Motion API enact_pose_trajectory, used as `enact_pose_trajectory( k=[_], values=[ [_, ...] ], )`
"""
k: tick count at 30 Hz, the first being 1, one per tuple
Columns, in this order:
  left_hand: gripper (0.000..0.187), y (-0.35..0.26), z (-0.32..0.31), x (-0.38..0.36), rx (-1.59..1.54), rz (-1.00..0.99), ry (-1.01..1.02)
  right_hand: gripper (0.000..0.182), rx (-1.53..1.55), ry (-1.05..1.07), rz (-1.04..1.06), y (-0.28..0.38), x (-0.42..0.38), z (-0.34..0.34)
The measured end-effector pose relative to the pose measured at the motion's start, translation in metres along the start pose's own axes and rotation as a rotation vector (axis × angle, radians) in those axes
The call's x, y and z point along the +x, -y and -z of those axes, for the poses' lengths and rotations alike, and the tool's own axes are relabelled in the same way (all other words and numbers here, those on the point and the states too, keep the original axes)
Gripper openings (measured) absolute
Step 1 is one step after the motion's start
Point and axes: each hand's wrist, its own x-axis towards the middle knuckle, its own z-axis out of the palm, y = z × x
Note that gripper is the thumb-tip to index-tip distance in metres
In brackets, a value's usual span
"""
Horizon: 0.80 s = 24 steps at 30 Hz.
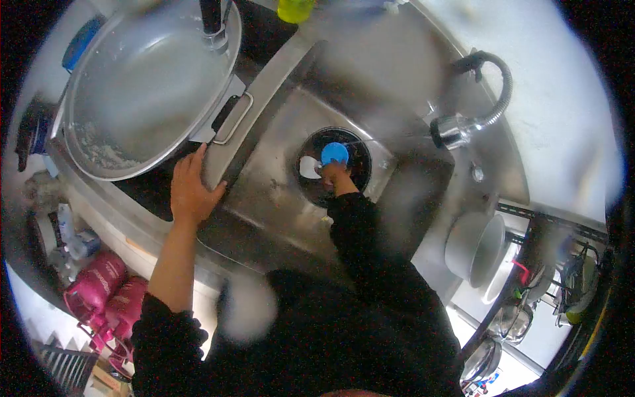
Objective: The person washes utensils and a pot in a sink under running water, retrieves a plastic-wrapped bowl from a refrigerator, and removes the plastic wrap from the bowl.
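Note:
My right hand (pixel 335 176) reaches down into the sink (pixel 264 165), its fingers closed on a small round blue object (pixel 335 153) whose exact kind I cannot tell. Right beside those fingers is a white rounded piece (pixel 309 167). Both lie over a dark round opening or vessel (pixel 360 178) at the sink bottom. A thin streak like water runs toward them from the spray faucet (pixel 454 132). My left hand (pixel 192 188) rests with fingers spread at the sink's left edge, fingertips close to the handle of a large metal pan (pixel 99 165).
A dark-handled tool (pixel 213 26) reaches over the pan's rim. Right of the sink stands a white bowl (pixel 473 248), near a rack with metal bowls (pixel 512 321). Pink gas canisters (pixel 99 281) are at lower left. Something yellow-green (pixel 295 9) sits at the top edge.

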Motion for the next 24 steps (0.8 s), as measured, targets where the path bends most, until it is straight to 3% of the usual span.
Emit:
enact_pose_trajectory(
  k=[2, 4, 6, 9, 11, 13, 15, 21, 24],
  values=[
    [0.077, 0.001, -0.001, 0.0, -0.03, -0.026, -0.014, 0.045, -0.141, 0.014, 0.13, -0.013, 0.045, -0.047],
    [0.077, 0.002, -0.002, 0.0, -0.032, -0.041, -0.023, 0.047, -0.063, 0.023, 0.19, -0.014, 0.047, -0.051],
    [0.077, 0.002, -0.004, 0.001, -0.003, -0.048, -0.037, 0.049, 0.327, -0.01, 0.083, -0.003, 0.001, -0.012],
    [0.077, -0.002, -0.001, 0.001, -0.054, -0.044, -0.025, 0.044, 0.349, -0.28, 0.107, -0.015, 0.0, -0.02],
    [0.077, 0.0, -0.004, 0.0, -0.022, -0.054, -0.041, 0.033, 0.284, -0.51, 0.263, -0.025, -0.004, -0.029],
    [0.077, 0.002, -0.005, -0.001, -0.028, -0.066, -0.048, 0.025, 0.212, -0.561, 0.299, -0.032, -0.007, -0.03],
    [0.077, 0.004, -0.005, 0.0, -0.07, -0.075, -0.042, 0.021, 0.14, -0.434, 0.218, -0.026, -0.031, 0.003],
    [0.078, 0.003, -0.005, -0.001, -0.008, -0.065, -0.046, 0.021, -0.09, -0.618, 0.451, -0.029, -0.048, 0.053],
    [0.079, 0.003, -0.003, 0.001, -0.051, -0.05, -0.01, 0.02, -0.014, -0.753, 0.474, -0.029, -0.052, 0.062]
  ],
)
